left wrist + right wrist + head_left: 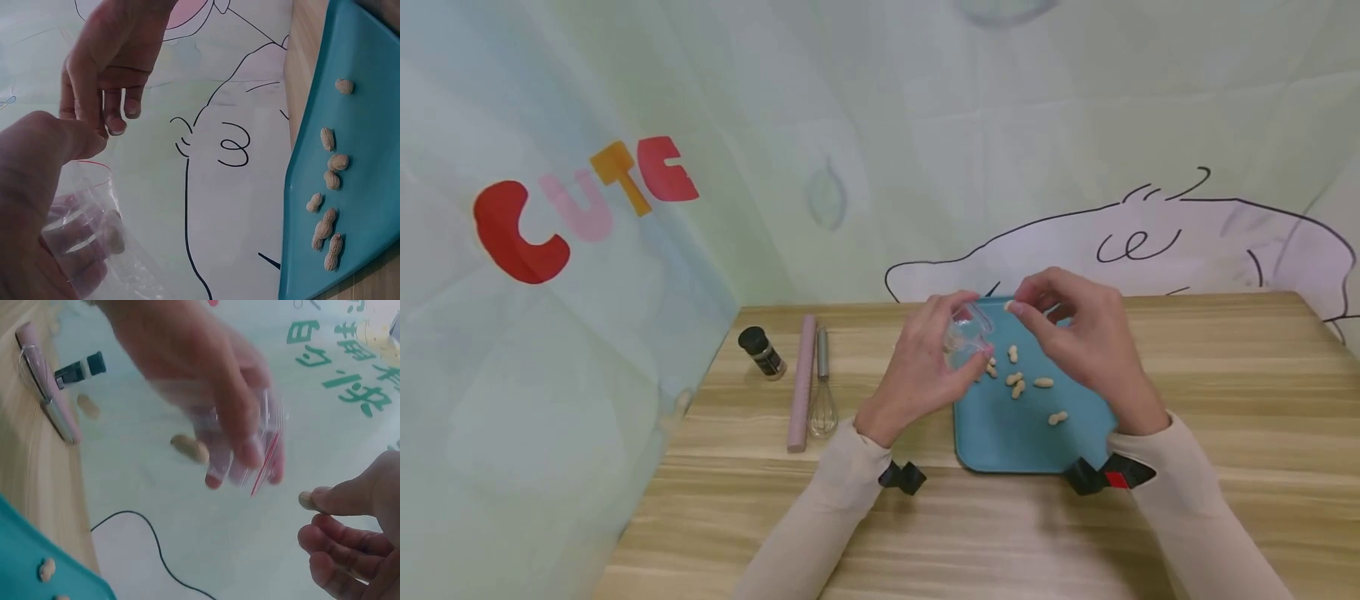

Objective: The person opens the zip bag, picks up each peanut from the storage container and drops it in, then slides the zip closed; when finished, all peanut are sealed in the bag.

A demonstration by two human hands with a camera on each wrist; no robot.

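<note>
Right wrist view shows a peanut (pixel 305 500) pinched at the thumb tip by the right hand (pixel 362 519), its grip closed down on it, near the red-striped mouth of a clear bag (pixel 270 447) that the left hand (pixel 925 358) holds in a curled grip. Another peanut (pixel 189 449) sits inside. Loose peanuts (pixel 1043 382) lie on a blue tray (pixel 1015 442) on the desk (pixel 1225 375); left of it, a whisk (pixel 823 354), pink rod (pixel 802 383) and black-capped jar (pixel 766 358).
</note>
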